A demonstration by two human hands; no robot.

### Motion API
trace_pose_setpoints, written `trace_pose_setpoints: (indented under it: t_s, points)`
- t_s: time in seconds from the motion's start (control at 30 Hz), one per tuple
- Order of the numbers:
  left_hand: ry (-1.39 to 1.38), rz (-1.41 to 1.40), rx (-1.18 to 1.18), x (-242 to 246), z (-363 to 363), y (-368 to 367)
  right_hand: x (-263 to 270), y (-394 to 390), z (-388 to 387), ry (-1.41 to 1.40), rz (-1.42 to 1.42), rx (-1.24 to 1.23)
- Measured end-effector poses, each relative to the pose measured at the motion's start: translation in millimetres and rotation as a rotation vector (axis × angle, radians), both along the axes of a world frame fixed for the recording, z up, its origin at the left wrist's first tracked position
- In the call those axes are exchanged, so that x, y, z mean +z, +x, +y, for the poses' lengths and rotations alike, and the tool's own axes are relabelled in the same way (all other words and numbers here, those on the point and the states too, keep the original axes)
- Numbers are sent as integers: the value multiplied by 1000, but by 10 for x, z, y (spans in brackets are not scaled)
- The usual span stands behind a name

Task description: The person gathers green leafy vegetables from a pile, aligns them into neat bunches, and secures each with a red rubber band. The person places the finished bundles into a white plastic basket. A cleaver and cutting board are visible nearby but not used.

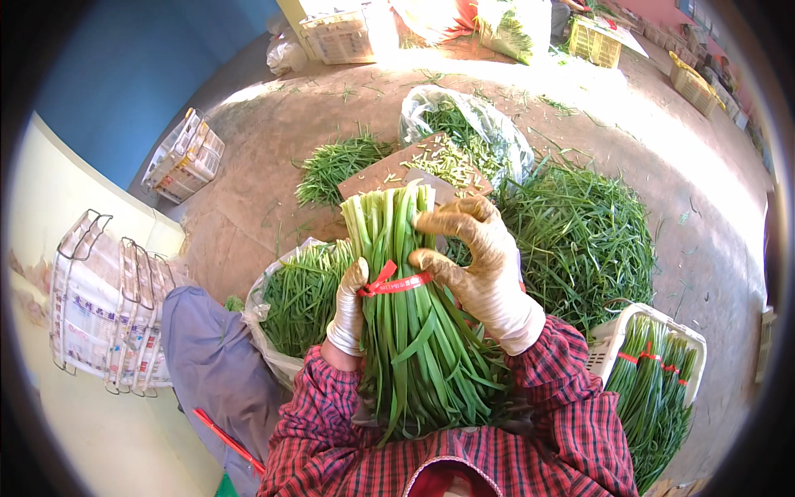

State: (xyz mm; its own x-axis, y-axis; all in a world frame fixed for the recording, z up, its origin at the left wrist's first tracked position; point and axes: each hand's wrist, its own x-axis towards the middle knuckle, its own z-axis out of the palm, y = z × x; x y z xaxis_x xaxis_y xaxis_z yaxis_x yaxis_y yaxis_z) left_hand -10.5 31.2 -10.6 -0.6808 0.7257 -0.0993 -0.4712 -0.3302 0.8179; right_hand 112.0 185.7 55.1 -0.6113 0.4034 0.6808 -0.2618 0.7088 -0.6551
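Observation:
A thick bundle of garlic chives stands in front of my chest, its pale cut ends up and its green leaves hanging down. A red printed band runs around it, with a loose end sticking up at the left. My gloved left hand grips the bundle's left side, thumb up by the band; its other fingers are hidden behind. On the right, my gloved right hand has thumb and fingers apart beside the stalks. Its fingertips are at the bundle's edge; whether they touch is unclear.
Behind the bundle, a wooden board holds a knife blade and chopped stalk ends. Loose chives are heaped at the right, above a white crate of banded bundles. Chives also fill a lined container at the left.

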Motion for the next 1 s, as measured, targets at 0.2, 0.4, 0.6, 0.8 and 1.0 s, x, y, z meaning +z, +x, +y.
trace_pose_setpoints:
  t_s: [0.2,0.4,0.6,0.8,1.0]
  points:
    - [65,-55,-175,-78,-4,-28,-86,-218,185,-263,149,-36]
    - [235,-177,-479,138,19,178,-116,-365,1071,-880,370,-244]
    - [261,-92,-419,323,126,158,-180,-125,630,-924,-29,251]
    - [136,86,3,700,243,-309,-446,81,-220,-804,-403,693]
    - [144,256,300,1033,208,-602,-282,433,321,-497,-371,195]
